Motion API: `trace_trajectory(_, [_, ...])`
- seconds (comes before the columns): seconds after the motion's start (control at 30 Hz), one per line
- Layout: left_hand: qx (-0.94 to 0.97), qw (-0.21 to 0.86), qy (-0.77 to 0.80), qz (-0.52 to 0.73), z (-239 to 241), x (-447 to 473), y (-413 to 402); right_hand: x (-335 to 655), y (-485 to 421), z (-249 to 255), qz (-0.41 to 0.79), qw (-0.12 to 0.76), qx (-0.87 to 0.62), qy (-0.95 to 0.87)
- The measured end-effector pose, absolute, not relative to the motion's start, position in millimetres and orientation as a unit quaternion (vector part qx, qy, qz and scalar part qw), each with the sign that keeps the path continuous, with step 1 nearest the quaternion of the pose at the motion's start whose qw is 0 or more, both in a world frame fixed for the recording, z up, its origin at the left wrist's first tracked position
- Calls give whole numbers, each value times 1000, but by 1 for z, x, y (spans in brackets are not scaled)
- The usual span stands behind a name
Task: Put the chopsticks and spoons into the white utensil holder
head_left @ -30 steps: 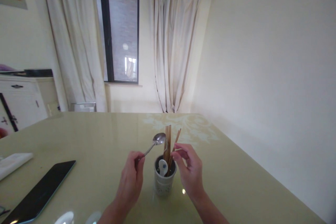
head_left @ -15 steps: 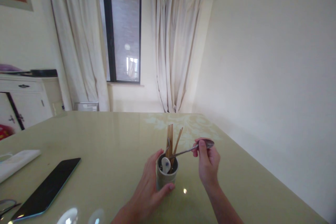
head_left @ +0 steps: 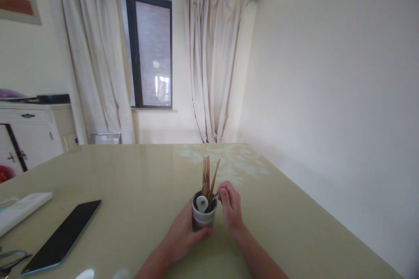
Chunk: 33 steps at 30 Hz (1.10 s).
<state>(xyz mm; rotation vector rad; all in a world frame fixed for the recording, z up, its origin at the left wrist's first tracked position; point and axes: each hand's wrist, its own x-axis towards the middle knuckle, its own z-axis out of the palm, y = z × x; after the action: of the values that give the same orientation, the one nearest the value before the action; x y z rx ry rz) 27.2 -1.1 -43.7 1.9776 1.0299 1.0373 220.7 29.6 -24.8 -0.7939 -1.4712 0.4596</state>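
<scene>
A white utensil cup [head_left: 203, 218] stands on the pale green table [head_left: 137, 183]. It holds several wooden chopsticks [head_left: 207, 175] and a white ceramic spoon [head_left: 201, 203]. My left hand [head_left: 181, 237] wraps around the cup's near left side. My right hand [head_left: 231, 209] is at the cup's right rim, its fingers pinched on a metal spoon [head_left: 214, 196]. Only a short grey bit of that spoon shows between the fingers and the cup's mouth; the bowl end is hidden by the hand.
A black tablet [head_left: 62, 235] lies flat at the left, with a folded white cloth [head_left: 21, 209] beyond it and glasses [head_left: 9, 259] at the bottom left corner. A white cabinet [head_left: 28, 137] stands at the far left. A plain wall runs along the table's right side.
The metal spoon went from my left hand to my right. My left hand took hold of the cup. My right hand came down to the cup's rim with the spoon.
</scene>
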Motion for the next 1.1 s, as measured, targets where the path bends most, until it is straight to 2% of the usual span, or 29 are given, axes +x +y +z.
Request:
trace_trajectory(0.23, [778,228,473,345,-51,28,9,207,32,-42,217,640,-349,-650])
trace_trajectory(0.37, [783,166,515,307,-59,29,16,207,32,-46,258,601,-341,-675])
trace_trajectory(0.57, [800,100,524,274,-72,27,26,203,38,-50,249,555,-360,-708])
trace_trajectory(0.8, [812,80,545,191,-65,29,20,250,67,-48,116,582,-538,-599])
trace_trajectory(1.1, [812,86,534,220,-69,27,17,328,92,-52,16,613,-631,-475])
